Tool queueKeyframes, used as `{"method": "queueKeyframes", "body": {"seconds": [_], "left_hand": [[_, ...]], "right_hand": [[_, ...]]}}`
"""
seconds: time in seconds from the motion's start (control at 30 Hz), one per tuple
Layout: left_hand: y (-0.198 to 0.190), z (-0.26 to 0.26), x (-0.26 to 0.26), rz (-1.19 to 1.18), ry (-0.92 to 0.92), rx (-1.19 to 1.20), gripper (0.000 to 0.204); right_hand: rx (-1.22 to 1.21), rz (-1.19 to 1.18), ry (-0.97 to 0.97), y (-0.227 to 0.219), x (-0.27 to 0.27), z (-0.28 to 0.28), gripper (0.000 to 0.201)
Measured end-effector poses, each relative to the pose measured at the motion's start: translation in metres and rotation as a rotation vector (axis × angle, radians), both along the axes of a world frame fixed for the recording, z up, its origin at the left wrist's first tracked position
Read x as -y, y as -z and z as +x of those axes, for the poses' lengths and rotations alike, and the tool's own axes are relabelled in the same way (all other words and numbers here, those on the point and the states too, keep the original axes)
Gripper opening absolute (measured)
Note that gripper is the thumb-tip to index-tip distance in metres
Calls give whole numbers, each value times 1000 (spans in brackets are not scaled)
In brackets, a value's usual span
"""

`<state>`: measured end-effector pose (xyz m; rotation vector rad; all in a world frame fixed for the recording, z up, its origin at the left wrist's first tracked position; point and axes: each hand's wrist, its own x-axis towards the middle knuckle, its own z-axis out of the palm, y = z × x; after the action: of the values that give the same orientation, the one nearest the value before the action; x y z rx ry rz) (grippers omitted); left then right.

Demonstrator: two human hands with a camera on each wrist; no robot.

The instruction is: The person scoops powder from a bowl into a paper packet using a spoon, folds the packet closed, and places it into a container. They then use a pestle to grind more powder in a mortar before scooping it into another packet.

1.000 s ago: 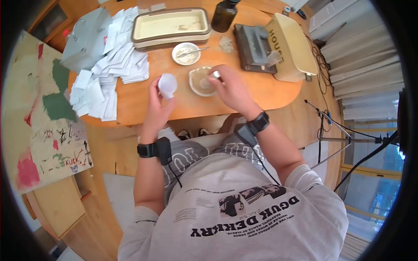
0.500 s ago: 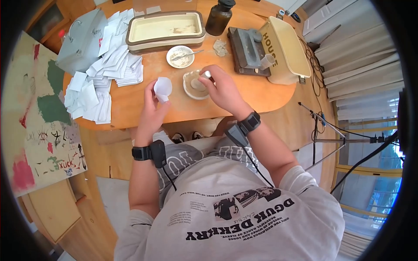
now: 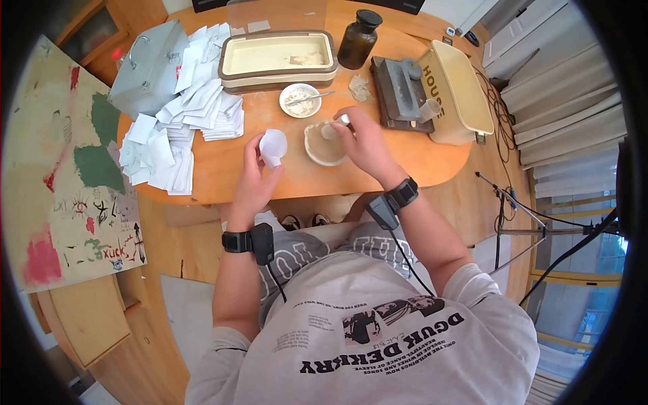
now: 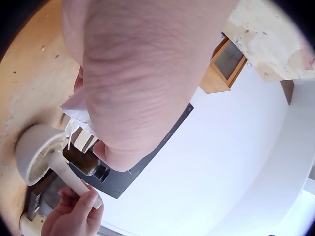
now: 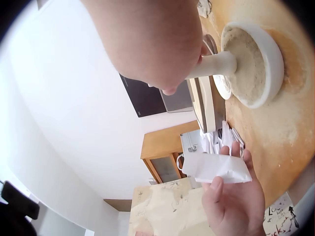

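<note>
A white mortar (image 3: 325,159) (image 5: 275,64) with greyish-beige powder inside stands near the table's front edge. My right hand (image 3: 368,145) (image 4: 74,216) grips the handle of a white pestle (image 4: 69,175) (image 5: 216,64), whose head rests in the powder. To the left of the mortar, my left hand (image 3: 256,182) (image 5: 236,201) holds a folded white paper packet (image 3: 273,145) (image 5: 219,168) between thumb and fingers, its wide mouth spread. In the left wrist view that hand's own palm covers most of the packet.
Behind the mortar is a white bowl (image 3: 294,111) with powder and a spoon. A cream tray (image 3: 236,82), brown jar (image 3: 358,42), grey stone block on a dark base (image 3: 385,94) and cream HOUSE box (image 3: 466,94) stand farther back. White packets (image 3: 219,118) lie left, beside a metal case (image 3: 145,74).
The head view has shifted a little. My right hand keeps its grip on the pestle, whose angle in the mortar has changed slightly; my left hand still holds the paper packet.
</note>
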<state>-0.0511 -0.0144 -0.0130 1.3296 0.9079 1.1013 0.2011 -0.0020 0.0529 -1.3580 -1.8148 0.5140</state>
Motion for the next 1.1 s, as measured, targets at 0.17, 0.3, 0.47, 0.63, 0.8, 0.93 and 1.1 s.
{"method": "queueKeyframes", "body": {"seconds": [0.17,0.3,0.47,0.63,0.8,0.93,1.1], "left_hand": [[2,-11,-6,26,-24,-14,68],[-9,-25,-25,127,-2,-221,66],[-46,-49,-27,291,102,-616,66],[-38,-38,-17,304,106,-544,64],[-10,-15,0,177,22,-363,64],[9,-13,2,75,-10,-224,67],[15,0,-8,22,7,-117,69]], "right_hand": [[51,-99,-1,-4,7,6,16],[-10,-19,-21,1,3,-5,16],[28,-16,24,-2,2,7,17],[-16,-26,-6,4,10,-4,18],[0,-16,25,-1,2,1,18],[15,-30,8,4,11,3,18],[-15,29,-1,8,2,-3,18]]}}
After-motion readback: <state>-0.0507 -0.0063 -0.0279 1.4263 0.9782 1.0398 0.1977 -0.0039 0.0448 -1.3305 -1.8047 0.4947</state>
